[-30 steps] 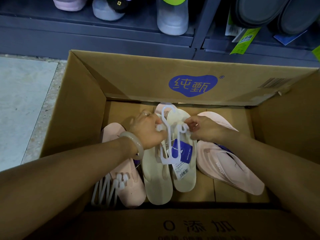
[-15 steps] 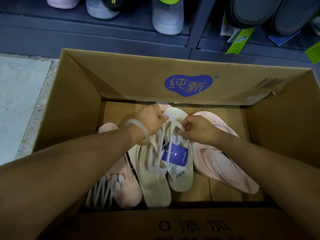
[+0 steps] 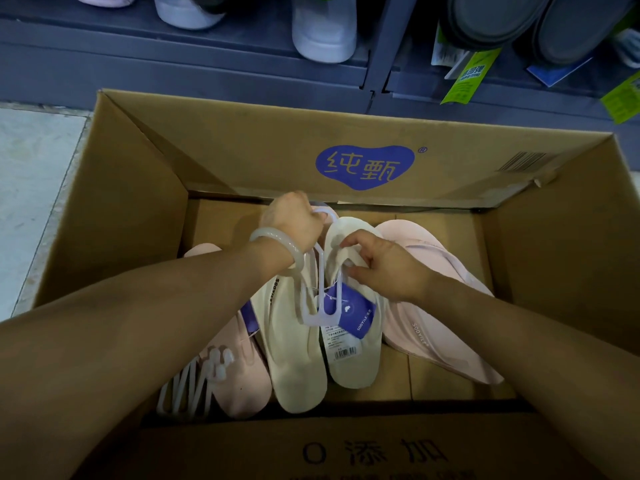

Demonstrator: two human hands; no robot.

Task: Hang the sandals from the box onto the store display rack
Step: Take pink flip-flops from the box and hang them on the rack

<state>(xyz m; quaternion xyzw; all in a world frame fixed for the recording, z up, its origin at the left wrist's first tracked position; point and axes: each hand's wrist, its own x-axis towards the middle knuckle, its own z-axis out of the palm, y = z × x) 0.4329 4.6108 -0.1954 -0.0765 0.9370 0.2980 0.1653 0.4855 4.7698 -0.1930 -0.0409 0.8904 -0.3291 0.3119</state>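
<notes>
From the head camera I look down into an open cardboard box (image 3: 114, 216) standing on the floor against the foot of the display rack (image 3: 207, 74).

Left hand (image 3: 292, 221): fingers curled around the upper end of a translucent white plastic hanger (image 3: 320, 289), near the far wall of the box. A pale bangle (image 3: 277, 247) sits on that wrist.

Right hand (image 3: 384, 265): fingers bent, thumb and forefinger pinching the strap area of the right cream sandal (image 3: 356, 348), just beside the hanger's shaft (whether the hanger clip is also caught in that pinch, I cannot tell).

The pair of cream sandals lies in the middle of the box, soles up toward me; the left cream sandal (image 3: 294, 358) is partly under the left forearm. The hanger runs down between the two, and a purple tag (image 3: 353, 315) with a white barcode label below it lies over the right one.

A pink sandal (image 3: 446, 306) lies to the right of the cream pair, touching it, passing under the right wrist. Another pink sandal (image 3: 239, 382) lies to the left, largely hidden by the left forearm, with a bundle of loose white hangers (image 3: 194, 386) over its near end.

On the rack shelf above the box stand pale shoes (image 3: 322, 29) and dark grey slippers (image 3: 498, 19), with green tags (image 3: 469, 77) hanging.
</notes>
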